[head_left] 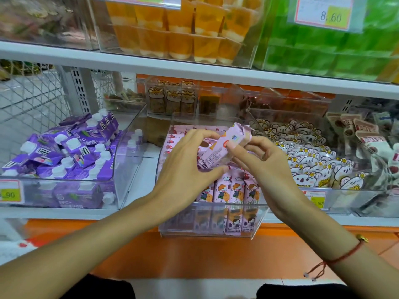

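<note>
Pink wrapper, printed text side up: a single pink packet [224,147] is held in the air just above the clear bin [172,229], over its middle, tilted so that its crimped end points up and away from the viewer. The left hand [185,167] curls round the packet's lower end, thumb beneath it; the right hand [265,169] pinches the upper end between thumb and fingertips. Both hands are thus clamped on the same packet, which touches nothing in the bin.

Inside the bin, the standing packets [235,188] of the same kind form close upright rows along the front wall, and more pink packets show behind the hands toward the rear wall. Left of the bin lies a tray of purple pouches [71,147] with white caps; right of it, koala-print packets [306,160]. On the shelf above the bin stand orange jelly cups [172,37]. A red cord bracelet [345,253] circles the right wrist, below and to the right of the bin.

Judged progress: the work appears to be arranging this bin's stock, and it looks well advanced, since the front rows are already tight and even. What remains, as far as can be seen, is to turn the held packet upright and seat it in a row; how much room the rear holds is hidden by the hands.
</note>
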Demonstrator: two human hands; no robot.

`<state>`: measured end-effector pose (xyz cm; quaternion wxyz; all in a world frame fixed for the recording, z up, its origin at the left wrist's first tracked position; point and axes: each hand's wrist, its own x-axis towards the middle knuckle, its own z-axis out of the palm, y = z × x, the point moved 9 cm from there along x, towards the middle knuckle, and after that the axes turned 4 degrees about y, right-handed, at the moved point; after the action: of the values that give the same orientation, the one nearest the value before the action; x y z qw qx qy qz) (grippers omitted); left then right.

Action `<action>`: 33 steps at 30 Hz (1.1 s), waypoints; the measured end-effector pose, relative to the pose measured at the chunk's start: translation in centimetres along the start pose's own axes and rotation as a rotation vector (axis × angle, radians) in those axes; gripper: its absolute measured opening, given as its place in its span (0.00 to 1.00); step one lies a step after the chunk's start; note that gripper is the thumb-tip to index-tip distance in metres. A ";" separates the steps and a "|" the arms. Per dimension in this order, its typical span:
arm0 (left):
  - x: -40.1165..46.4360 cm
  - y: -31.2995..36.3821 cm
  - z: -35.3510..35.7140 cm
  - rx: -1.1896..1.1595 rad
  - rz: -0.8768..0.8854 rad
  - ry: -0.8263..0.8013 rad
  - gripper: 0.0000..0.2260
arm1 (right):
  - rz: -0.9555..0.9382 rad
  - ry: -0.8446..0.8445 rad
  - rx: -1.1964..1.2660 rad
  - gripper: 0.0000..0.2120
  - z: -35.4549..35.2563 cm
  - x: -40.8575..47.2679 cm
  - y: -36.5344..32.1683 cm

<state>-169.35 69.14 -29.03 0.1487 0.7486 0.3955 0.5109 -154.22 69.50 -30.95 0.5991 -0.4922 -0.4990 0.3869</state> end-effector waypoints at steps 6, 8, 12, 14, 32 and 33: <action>0.1 -1.2 0.8 -0.305 -0.251 -0.071 0.12 | -0.043 -0.063 -0.079 0.11 0.4 -0.2 -0.8; -0.5 -2.2 1.9 -0.506 -0.473 -0.169 0.08 | -0.002 -0.060 -0.068 0.08 0.1 0.0 -0.6; -1.8 -2.2 3.6 -0.731 -0.712 -0.335 0.12 | 0.071 -0.069 -0.065 0.12 0.3 -0.1 -0.1; -2.1 -2.3 3.8 -0.773 -0.774 -0.323 0.11 | 0.078 -0.072 -0.064 0.12 0.4 -0.2 -0.1; 0.7 -1.4 0.1 -0.497 -0.308 -0.114 0.20 | -0.222 -0.231 -0.074 0.17 1.3 -0.9 -2.6; 0.7 -1.3 0.1 -0.488 -0.288 -0.112 0.20 | -0.219 -0.229 -0.073 0.17 1.2 -0.9 -2.6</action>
<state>-169.73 70.55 -29.41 0.4171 0.6539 0.3541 0.5226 -155.67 68.37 -28.61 0.5587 -0.4090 -0.6286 0.3542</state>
